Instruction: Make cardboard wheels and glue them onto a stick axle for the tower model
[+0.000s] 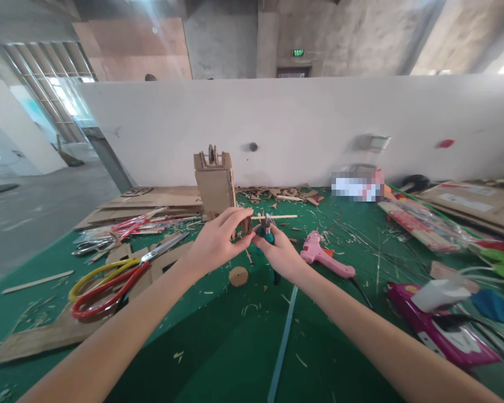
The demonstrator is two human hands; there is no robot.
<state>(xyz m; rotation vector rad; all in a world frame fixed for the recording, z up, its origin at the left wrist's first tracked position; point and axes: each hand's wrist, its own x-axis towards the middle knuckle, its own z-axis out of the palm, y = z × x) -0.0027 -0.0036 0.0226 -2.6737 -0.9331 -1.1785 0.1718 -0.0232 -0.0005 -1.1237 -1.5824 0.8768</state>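
My left hand (224, 238) is closed on a small brown cardboard wheel (246, 225). A thin wooden stick (284, 216) runs from the wheel to the right. In my right hand (279, 249) are green-handled pliers (267, 230), their metal jaws up against the stick. Both hands are close together above the green table. Below them a round cardboard disc (238, 276) lies flat. Just behind stands an upright cardboard tower (215, 187) with small wheels at its top.
Large red-and-yellow-handled scissors (109, 280) lie on cardboard at the left. To the right are a pink glue gun (325, 256) and a magenta power strip (445, 330) with cables. Cardboard scraps (277, 194) lie along the white partition (294, 129).
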